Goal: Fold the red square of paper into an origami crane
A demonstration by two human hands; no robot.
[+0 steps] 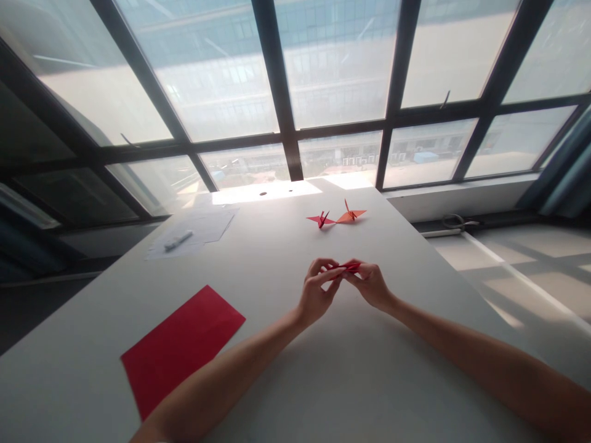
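A small piece of folded red paper [351, 267] is pinched between both hands, a little above the white table [295, 381]. My left hand [319, 286] is closed on its left part, thumb and fingers together. On its right part my right hand [370, 283] is closed as well. The fingers hide much of the paper, so its full shape cannot be made out. Just beyond the hands stand two paper cranes, a red one [321, 220] and an orange one [351, 213], their wing tips close together.
A red paper sheet [180, 351] lies left of my left forearm, which overlaps its lower edge. Farther back on the left, white sheets [210, 224] carry a whitish marker-like object [178, 240]. Large dark-framed windows [341, 61] stand behind the table. A cable [455, 221] lies beyond its right edge.
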